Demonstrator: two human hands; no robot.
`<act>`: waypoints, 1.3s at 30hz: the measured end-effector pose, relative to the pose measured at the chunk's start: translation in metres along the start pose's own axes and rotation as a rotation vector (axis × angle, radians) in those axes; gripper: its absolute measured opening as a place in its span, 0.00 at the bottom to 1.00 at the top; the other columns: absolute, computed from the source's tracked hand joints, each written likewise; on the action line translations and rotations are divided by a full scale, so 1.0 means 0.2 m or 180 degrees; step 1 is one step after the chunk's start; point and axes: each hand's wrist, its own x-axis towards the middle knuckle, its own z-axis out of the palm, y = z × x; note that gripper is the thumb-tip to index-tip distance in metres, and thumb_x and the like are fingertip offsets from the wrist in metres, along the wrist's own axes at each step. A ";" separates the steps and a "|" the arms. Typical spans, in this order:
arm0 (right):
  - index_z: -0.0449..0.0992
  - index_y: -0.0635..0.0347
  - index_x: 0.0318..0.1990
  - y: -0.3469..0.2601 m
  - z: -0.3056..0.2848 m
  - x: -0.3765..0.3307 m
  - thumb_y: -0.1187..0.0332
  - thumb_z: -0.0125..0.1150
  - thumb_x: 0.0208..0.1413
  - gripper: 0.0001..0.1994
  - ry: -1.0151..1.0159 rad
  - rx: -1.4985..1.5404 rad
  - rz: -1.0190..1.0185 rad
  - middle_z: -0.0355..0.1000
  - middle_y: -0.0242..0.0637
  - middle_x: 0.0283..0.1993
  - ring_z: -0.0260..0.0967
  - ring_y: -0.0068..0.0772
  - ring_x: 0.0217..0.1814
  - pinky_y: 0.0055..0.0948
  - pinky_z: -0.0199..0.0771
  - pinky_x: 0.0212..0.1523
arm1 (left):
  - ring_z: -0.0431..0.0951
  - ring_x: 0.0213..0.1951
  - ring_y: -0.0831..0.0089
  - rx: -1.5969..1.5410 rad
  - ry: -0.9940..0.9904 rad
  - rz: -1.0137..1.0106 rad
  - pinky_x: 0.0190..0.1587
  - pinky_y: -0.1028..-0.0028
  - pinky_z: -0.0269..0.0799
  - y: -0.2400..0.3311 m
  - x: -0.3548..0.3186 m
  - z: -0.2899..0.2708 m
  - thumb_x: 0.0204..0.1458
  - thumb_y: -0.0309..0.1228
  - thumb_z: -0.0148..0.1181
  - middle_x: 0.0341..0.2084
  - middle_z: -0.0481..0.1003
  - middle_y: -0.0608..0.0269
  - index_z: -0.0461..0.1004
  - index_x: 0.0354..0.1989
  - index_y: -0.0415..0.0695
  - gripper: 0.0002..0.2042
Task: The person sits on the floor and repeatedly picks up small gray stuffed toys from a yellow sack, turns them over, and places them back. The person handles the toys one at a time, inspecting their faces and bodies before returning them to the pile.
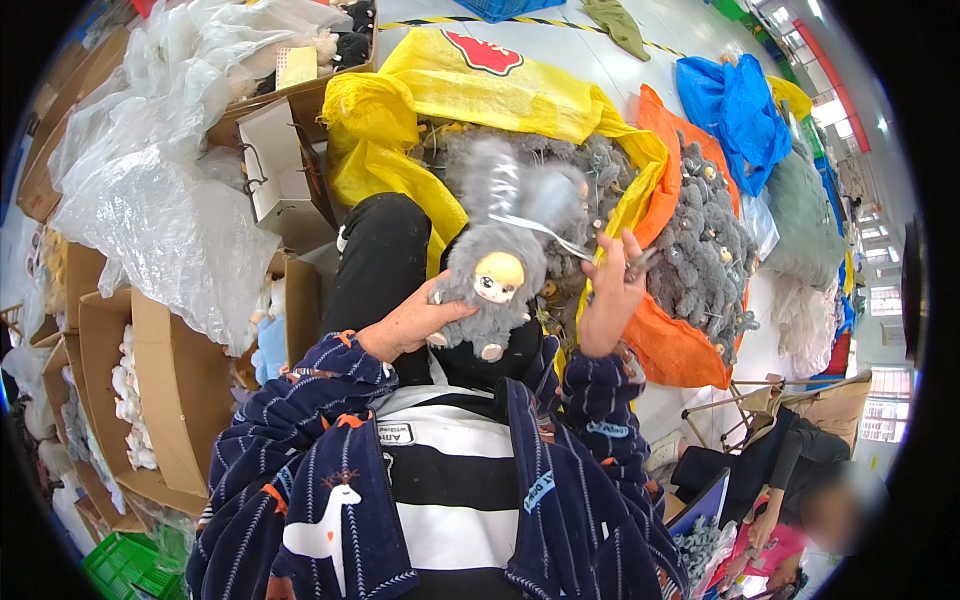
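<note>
A grey plush doll (490,275) with long ears and a smooth pale face lies face up over my lap. My left hand (415,318) is closed around its lower side, thumb on the fur by the face. Its ears are smeared by motion, with pale lettering on one. From the ears a thin white ribbon (545,230) runs taut to the raised fingers of my right hand (612,298), which pinch its end. A small greyish, metallic-looking object (641,263) shows at those fingers, too blurred to name.
Ahead, a yellow sack (400,80) holds many grey plush pieces. An orange sack (690,350) of grey plush stands right of it. Cardboard boxes (180,390) and clear plastic sheeting (150,180) crowd the left. Another person (800,470) sits at the lower right.
</note>
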 end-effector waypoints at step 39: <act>0.76 0.53 0.33 0.11 0.12 -0.32 0.77 0.64 0.32 0.14 -0.2587 -0.2144 -0.2881 0.64 0.35 0.25 0.67 0.35 0.21 0.28 0.67 0.21 | 0.68 0.49 0.69 -0.1362 0.0710 0.0959 0.52 0.68 0.65 0.14 0.00 0.03 0.50 0.33 0.58 0.47 0.67 0.62 0.59 0.54 0.43 0.23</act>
